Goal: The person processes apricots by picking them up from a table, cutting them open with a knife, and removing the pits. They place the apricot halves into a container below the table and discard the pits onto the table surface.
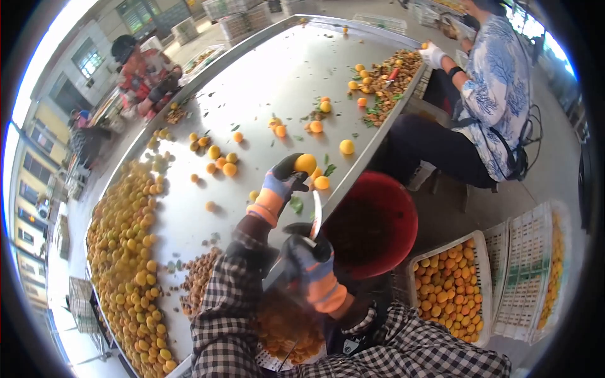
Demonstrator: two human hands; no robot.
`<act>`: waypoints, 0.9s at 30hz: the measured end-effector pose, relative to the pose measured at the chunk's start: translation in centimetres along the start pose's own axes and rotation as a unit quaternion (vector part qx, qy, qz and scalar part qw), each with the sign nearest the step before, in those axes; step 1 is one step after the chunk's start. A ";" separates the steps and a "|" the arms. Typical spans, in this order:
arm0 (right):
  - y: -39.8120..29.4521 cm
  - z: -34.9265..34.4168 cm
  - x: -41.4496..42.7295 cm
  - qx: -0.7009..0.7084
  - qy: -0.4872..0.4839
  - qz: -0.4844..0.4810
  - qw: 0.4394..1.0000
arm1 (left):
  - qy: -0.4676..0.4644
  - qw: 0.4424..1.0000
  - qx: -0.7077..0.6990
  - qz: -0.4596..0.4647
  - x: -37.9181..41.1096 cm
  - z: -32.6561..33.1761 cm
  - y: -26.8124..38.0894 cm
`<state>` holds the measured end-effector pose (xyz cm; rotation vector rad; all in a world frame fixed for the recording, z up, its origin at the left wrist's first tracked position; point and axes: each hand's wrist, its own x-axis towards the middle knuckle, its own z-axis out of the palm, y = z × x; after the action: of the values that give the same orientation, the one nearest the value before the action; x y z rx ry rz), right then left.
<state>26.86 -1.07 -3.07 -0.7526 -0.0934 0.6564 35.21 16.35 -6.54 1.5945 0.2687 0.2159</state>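
Note:
Between the gloved fingers and thumb of my left hand is a whole yellow-orange apricot, raised over the near edge of the metal table. My right hand, in a matching orange, blue and black glove, grips a small curved knife. Its pale strip points up toward the apricot, just short of it. Two loose apricots lie on the table right beside my left hand. Under my forearms, a white basket holds flattened orange apricot pieces.
Whole apricots bank along the table's left side, near a heap of brown pits. A red bucket and a crate of apricots stand to the right. A co-worker sits there; another person is across the table.

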 end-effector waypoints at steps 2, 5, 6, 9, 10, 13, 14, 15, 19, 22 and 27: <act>-0.9 -0.5 0.1 -0.003 -0.012 0.031 0.999 | 0.012 0.990 -0.142 -0.006 -4.9 -1.4 3.0; -0.1 -0.2 0.4 -0.077 -0.065 0.008 0.995 | 0.081 0.996 -0.045 0.000 -11.9 -4.1 5.3; 0.4 0.1 0.5 -0.134 -0.086 -0.043 0.986 | 0.098 0.994 -0.044 -0.003 -14.4 -4.3 6.2; 1.8 1.3 0.3 -0.288 -0.132 -0.157 0.935 | 0.134 0.987 -0.074 -0.054 -20.2 -4.4 7.6; 2.3 1.8 -0.1 -0.382 -0.151 -0.224 0.884 | 0.128 0.989 -0.061 -0.053 -21.9 -4.5 7.2; 3.9 2.1 -1.3 -0.367 -0.261 -0.254 0.856 | 0.143 0.988 -0.064 -0.010 -25.7 -2.8 6.8; 4.0 2.0 -1.8 -0.370 -0.264 -0.254 0.854 | 0.166 0.982 -0.091 0.018 -26.5 -2.3 6.8; 4.1 2.4 -2.7 -0.347 -0.265 -0.190 0.879 | 0.194 0.973 -0.116 0.048 -27.7 -2.1 7.0; 3.8 3.7 -6.1 -0.276 -0.280 -0.050 0.918 | 0.238 0.962 -0.067 0.118 -30.5 -2.1 6.0; 2.5 3.9 -8.4 -0.436 -0.311 -0.210 0.818 | 0.214 0.964 -0.123 0.103 -33.1 -1.6 6.9; 0.9 3.2 -11.4 -0.459 -0.375 -0.197 0.781 | 0.273 0.944 0.014 0.187 -36.2 -2.1 6.9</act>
<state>16.32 -5.38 0.40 -1.3105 -1.3618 0.4413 0.39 7.15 1.38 1.5800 0.3928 0.9591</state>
